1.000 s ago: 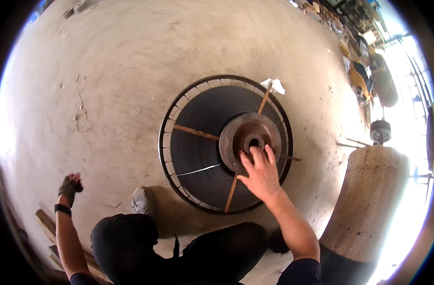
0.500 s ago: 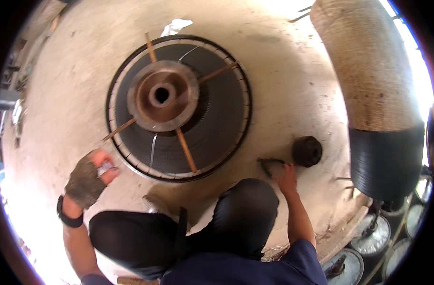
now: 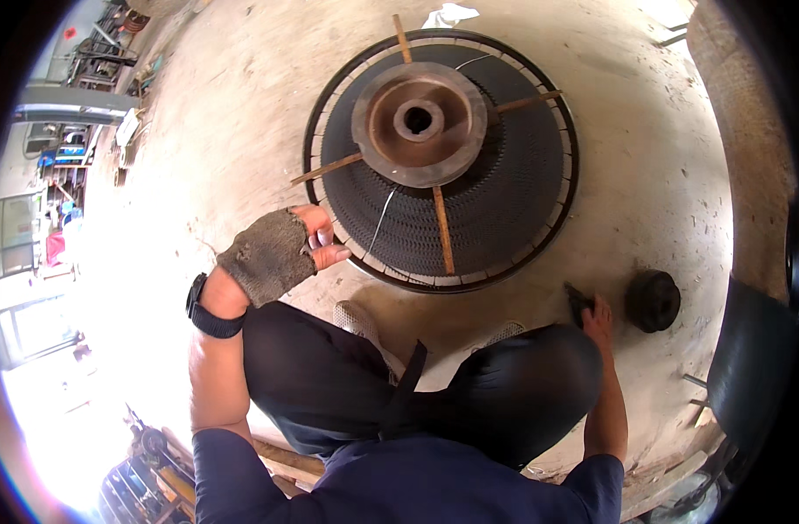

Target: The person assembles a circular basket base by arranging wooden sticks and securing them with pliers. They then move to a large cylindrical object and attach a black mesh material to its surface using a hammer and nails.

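A large disc (image 3: 364, 218) with a dark, fine-ridged surface and a slotted rim lies on the floor in front of me. A rusty cast-metal hub (image 3: 418, 124) sits on top, with brown strips (image 3: 444, 231) radiating outward to the rim. My left hand (image 3: 281, 253), in a worn fingerless glove, is beside the near-left rim. Its fingers are curled, with thumb and fingertips close around something small and pale that I cannot make out. Low by my right knee, my right hand (image 3: 598, 325) is closed on dark pliers (image 3: 578, 301) at floor level.
A black cylindrical block with a central hole (image 3: 653, 300) stands just right of my right hand. A big brown-and-black curved piece (image 3: 753, 349) rises at the right edge. White crumpled material (image 3: 449, 15) lies beyond the disc. Shelves with clutter (image 3: 67, 175) stand far left.
The view has swung left, so the disc and block appear farther right. The V-shaped pliers by my right hand now look narrower. My left hand stays near the disc, fingers curled.
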`<move>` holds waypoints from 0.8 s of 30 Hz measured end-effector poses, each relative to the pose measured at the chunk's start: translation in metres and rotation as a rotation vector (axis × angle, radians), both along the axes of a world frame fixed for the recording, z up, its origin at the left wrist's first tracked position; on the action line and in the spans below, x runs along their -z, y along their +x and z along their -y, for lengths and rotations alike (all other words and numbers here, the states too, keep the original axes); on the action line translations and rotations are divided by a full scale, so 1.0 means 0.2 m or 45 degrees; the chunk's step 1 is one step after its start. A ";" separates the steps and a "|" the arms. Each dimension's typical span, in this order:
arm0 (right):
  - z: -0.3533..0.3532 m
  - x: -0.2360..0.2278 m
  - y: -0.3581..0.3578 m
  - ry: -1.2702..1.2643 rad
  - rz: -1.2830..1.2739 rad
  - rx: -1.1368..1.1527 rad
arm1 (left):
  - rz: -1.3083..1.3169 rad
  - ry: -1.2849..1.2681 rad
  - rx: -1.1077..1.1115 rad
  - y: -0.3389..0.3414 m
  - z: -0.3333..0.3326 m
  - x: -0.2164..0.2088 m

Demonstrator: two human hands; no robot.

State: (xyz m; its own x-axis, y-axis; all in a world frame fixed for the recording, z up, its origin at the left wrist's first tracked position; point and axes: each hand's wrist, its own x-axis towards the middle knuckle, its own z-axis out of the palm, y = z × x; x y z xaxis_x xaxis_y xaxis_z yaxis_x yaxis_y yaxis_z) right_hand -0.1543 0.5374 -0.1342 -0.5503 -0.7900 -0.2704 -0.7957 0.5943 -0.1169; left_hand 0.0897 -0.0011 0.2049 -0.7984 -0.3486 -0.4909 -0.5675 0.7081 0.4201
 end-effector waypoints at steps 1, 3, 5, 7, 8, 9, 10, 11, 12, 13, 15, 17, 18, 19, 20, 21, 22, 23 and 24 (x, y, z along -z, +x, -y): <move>0.00 0.01 0.01 -0.018 -0.010 0.022 | 0.011 0.004 -0.030 0.00 0.01 0.01; 0.01 0.02 0.02 -0.053 -0.032 0.074 | -0.014 -0.045 -0.037 0.00 0.00 -0.01; 0.04 0.00 0.00 0.130 0.145 0.192 | -0.068 -0.085 0.004 0.00 0.01 0.01; 0.10 -0.06 0.00 0.133 0.255 0.285 | -0.073 -0.111 0.024 -0.02 0.02 0.03; 0.16 -0.11 0.03 0.042 0.281 0.309 | -0.071 -0.124 0.013 -0.02 0.01 0.03; 0.20 -0.16 0.05 -0.046 0.300 0.339 | -0.073 -0.132 0.011 -0.01 0.01 0.04; 0.25 -0.19 0.06 -0.134 0.303 0.398 | -0.071 -0.147 0.002 0.00 0.01 0.04; 0.30 -0.20 0.04 -0.226 0.300 0.458 | -0.074 -0.130 0.000 0.00 0.01 0.05; 0.33 -0.20 0.01 -0.348 0.271 0.489 | -0.085 -0.127 0.025 -0.02 0.01 0.05; 0.37 -0.18 -0.04 -0.476 0.246 0.512 | -0.089 -0.131 0.046 -0.03 0.01 0.05; 0.54 -0.19 -0.12 -0.638 0.289 0.695 | -0.102 -0.163 0.060 -0.01 0.00 0.06; 0.71 -0.21 -0.27 -0.695 0.437 0.969 | -0.059 -0.146 0.043 -0.03 0.00 0.06; 0.75 -0.20 -0.34 -0.719 0.525 1.069 | -0.042 -0.132 0.040 -0.04 -0.01 0.07; 0.82 -0.19 -0.39 -0.723 0.560 1.148 | -0.014 -0.121 0.017 -0.04 -0.01 0.07; 0.92 -0.19 -0.43 -0.735 0.605 1.213 | -0.049 -0.132 0.031 -0.01 0.00 0.07; 1.00 -0.20 -0.47 -0.745 0.650 1.273 | -0.007 -0.128 0.000 0.01 0.00 0.07; 1.01 -0.13 -0.52 -0.800 0.647 1.288 | 0.028 -0.119 -0.029 0.01 0.01 0.06; 1.00 0.01 -0.58 -0.853 0.650 1.296 | 0.029 -0.133 -0.067 0.01 0.01 0.07; 1.03 0.10 -0.62 -0.898 0.681 1.276 | 0.014 -0.119 -0.042 0.01 0.01 0.07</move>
State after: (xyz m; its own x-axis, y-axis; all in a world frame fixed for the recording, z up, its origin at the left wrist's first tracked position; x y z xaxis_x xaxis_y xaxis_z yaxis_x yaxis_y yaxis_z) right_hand -0.2775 0.3307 -0.1546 -0.9260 -0.1692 -0.3374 0.1853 0.5749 -0.7970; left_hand 0.0926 -0.0040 0.1905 -0.7805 -0.4192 -0.4637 -0.5952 0.7250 0.3465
